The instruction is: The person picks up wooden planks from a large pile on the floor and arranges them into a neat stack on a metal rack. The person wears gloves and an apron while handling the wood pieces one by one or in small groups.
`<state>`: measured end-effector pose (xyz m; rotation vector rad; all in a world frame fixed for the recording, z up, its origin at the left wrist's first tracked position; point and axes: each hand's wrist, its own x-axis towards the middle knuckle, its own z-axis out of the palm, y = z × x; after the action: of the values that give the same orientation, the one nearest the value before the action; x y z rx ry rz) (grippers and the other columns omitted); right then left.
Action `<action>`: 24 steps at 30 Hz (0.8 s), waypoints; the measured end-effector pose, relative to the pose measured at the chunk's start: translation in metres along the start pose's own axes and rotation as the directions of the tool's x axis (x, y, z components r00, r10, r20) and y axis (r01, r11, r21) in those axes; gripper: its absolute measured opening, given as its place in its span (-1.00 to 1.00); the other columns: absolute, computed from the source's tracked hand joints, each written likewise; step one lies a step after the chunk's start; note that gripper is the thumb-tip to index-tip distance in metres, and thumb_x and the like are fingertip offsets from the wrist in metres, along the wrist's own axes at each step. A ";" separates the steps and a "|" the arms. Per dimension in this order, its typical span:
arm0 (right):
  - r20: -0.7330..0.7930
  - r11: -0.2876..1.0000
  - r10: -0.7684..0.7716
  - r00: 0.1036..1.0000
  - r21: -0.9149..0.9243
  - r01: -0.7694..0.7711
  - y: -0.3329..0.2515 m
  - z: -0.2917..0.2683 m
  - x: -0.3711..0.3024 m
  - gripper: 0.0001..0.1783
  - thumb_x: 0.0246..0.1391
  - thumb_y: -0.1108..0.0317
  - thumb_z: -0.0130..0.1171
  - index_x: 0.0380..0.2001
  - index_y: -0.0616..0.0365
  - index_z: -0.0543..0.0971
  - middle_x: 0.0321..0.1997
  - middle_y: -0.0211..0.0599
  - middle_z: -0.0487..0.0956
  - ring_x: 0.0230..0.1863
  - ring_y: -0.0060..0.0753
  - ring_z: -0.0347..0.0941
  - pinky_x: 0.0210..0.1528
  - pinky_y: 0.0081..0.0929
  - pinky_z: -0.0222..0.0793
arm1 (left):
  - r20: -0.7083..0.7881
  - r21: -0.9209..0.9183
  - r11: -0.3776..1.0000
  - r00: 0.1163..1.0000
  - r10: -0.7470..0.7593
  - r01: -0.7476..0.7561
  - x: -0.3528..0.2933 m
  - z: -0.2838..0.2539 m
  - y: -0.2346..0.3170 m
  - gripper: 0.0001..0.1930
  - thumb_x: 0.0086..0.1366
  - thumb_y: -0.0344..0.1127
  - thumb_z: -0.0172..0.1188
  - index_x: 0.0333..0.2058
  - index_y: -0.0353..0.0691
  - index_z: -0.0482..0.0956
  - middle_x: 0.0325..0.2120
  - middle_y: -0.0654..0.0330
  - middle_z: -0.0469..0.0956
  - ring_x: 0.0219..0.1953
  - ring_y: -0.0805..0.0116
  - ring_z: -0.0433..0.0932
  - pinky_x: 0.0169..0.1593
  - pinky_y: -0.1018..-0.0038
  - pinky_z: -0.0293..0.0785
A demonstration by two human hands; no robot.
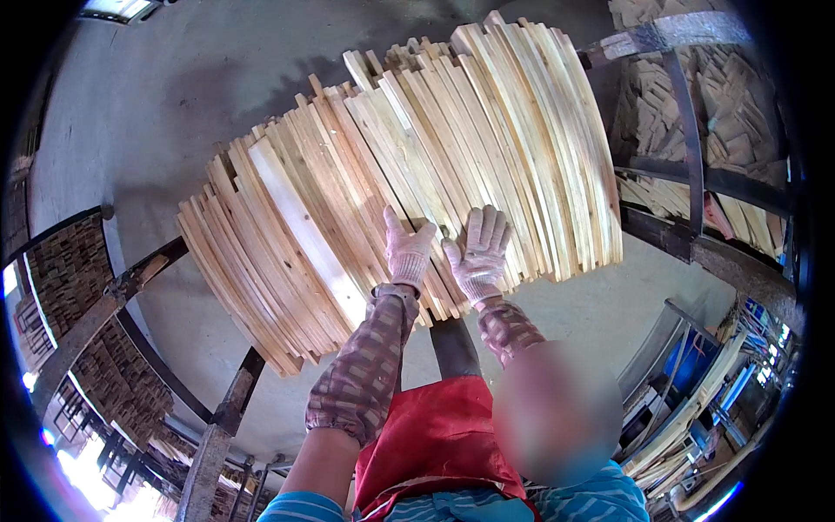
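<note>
A wide row of long, pale wooden strips (326, 174) lies side by side in front of me, their far ends uneven. My left hand (409, 248), in a light knitted glove, rests on the near middle part of the row with thumb and finger apart. Close to its right, my gloved right hand (481, 255) lies flat on the strips, fingers stretched out and pointing away from me. Neither hand holds a strip. One whiter strip (304, 222) stands out left of my hands.
Dark metal bars (228, 404) of a frame show at both sides of the row. Stacked wood pieces (78, 270) stand at the left, and a heap of short wood pieces (718, 104) at the far right. Long strips and blue items (691, 361) are at the lower right.
</note>
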<state>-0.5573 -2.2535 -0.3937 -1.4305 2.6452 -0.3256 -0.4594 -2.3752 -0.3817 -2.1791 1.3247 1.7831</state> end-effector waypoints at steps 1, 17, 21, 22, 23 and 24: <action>-0.003 1.000 -0.005 1.000 0.002 0.005 0.001 -0.002 0.000 -0.13 0.26 -0.27 -0.05 0.35 0.21 0.15 0.40 0.09 0.18 0.42 0.34 0.04 0.45 0.36 -0.16 | 0.006 0.020 1.000 1.000 -0.023 0.023 -0.006 0.000 0.005 0.12 0.09 -0.09 0.44 0.50 -0.17 -0.09 0.37 -0.13 0.26 0.40 -0.04 0.28 0.38 0.26 0.27; -0.055 0.968 0.000 0.998 0.250 0.014 -0.006 -0.029 -0.077 -0.22 0.27 -0.10 0.10 0.35 0.22 0.26 0.36 0.20 0.30 0.31 0.36 0.26 0.35 0.23 0.18 | -0.129 -0.200 0.976 0.990 0.060 -0.085 0.009 -0.005 -0.034 -0.34 0.28 -0.21 0.30 0.28 -0.20 0.25 0.29 -0.05 0.38 0.18 0.16 0.43 0.24 0.29 0.36; -0.061 0.977 0.053 0.997 0.211 -0.039 -0.005 -0.028 -0.103 -0.26 0.30 -0.05 0.04 0.39 0.16 0.26 0.39 0.14 0.30 0.36 0.25 0.27 0.41 0.22 0.13 | -0.228 -0.069 0.972 0.952 0.204 -0.225 -0.003 0.010 -0.032 -0.20 0.28 -0.25 0.30 0.42 -0.20 0.13 0.16 0.00 0.49 0.15 0.19 0.46 0.24 0.30 0.38; 0.000 0.964 0.159 0.987 0.215 -0.155 -0.004 -0.025 -0.105 -0.17 0.31 -0.01 0.11 0.46 0.22 0.15 0.47 0.19 0.21 0.48 0.20 0.16 0.46 0.14 0.10 | -0.109 -0.365 0.879 0.951 0.288 -0.308 0.007 0.008 -0.040 -0.20 0.24 -0.27 0.34 0.40 -0.26 0.18 0.14 -0.03 0.51 0.17 0.15 0.47 0.25 0.31 0.36; -0.039 0.924 0.288 0.957 0.273 -0.267 0.000 -0.023 -0.111 -0.18 0.31 0.03 0.13 0.46 0.25 0.15 0.48 0.18 0.21 0.48 0.20 0.15 0.47 0.09 0.10 | -0.092 -0.318 0.905 0.960 0.265 -0.281 0.011 0.006 -0.044 -0.19 0.22 -0.26 0.35 0.39 -0.28 0.19 0.16 -0.05 0.49 0.18 0.13 0.46 0.26 0.32 0.35; -0.079 0.871 0.408 0.910 0.333 -0.362 0.004 -0.022 -0.112 -0.18 0.31 0.07 0.15 0.46 0.27 0.14 0.48 0.17 0.21 0.49 0.20 0.15 0.48 0.04 0.10 | -0.081 -0.276 0.926 0.966 0.246 -0.259 0.014 0.005 -0.044 -0.18 0.21 -0.26 0.36 0.39 -0.30 0.19 0.18 -0.07 0.47 0.20 0.11 0.45 0.26 0.32 0.35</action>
<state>-0.5040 -2.1545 -0.3731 -0.7859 2.7491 -0.7859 -0.4370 -2.3527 -0.4150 -2.2868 1.5036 2.1516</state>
